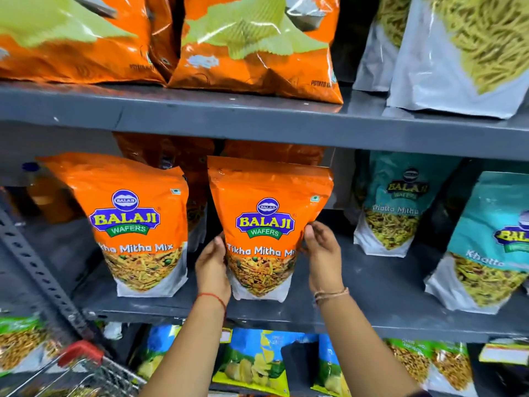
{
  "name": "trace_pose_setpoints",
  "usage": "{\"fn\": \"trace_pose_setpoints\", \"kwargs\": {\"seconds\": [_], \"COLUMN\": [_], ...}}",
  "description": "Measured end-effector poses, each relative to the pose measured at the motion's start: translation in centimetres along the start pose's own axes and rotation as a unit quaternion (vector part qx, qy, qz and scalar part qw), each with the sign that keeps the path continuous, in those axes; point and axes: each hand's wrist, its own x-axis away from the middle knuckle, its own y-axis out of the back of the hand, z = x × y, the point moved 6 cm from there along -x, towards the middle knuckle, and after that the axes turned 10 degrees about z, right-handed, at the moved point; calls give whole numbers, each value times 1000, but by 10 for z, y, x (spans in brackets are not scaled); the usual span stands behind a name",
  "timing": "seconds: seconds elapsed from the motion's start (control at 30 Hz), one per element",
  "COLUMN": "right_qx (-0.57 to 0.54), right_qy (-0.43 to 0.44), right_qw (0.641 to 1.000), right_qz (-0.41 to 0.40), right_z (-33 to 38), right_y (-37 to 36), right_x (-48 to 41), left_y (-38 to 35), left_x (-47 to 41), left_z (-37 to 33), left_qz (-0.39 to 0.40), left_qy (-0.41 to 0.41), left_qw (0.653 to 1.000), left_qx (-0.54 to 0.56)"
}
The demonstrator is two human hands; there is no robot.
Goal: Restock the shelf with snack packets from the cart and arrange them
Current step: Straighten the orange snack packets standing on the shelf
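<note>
1. Across the middle of the view runs the grey shelf (372, 285), and the orange Tikha Mitha Mix packet (266, 224) stands upright on it near the front edge, long axis running 12 to 6 o'clock, printed face toward the camera.
2. At 9 o'clock of it, apart by a dark gap, stands a matching orange packet (134, 222); teal Khatta Mitha packets (392, 207) stand off at 3 o'clock.
3. Left hand (213, 270) clasps the packet's lower left side and right hand (322, 253) pinches its right edge higher up; both sit equally near, so any squaring or push back is a two-handed move.
4. Red-handled cart (83, 358) at 7 o'clock is cut off; its contents are blurred. Packets behind the front row are mostly hidden.
</note>
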Motion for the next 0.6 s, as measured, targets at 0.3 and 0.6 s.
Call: {"fn": "trace_pose_setpoints", "kwargs": {"seconds": [0.3, 0.6], "right_qx": [20, 71], "right_qy": [4, -5], "right_qw": [1000, 995], "right_qz": [-3, -65], "right_z": [9, 14], "right_y": [-2, 8], "right_x": [-11, -15], "left_y": [3, -2], "left_x": [-3, 8], "left_z": [-31, -52], "left_qz": [-68, -133], "left_qy": [-89, -142], "left_qw": [979, 929], "left_qx": [-169, -314]}}
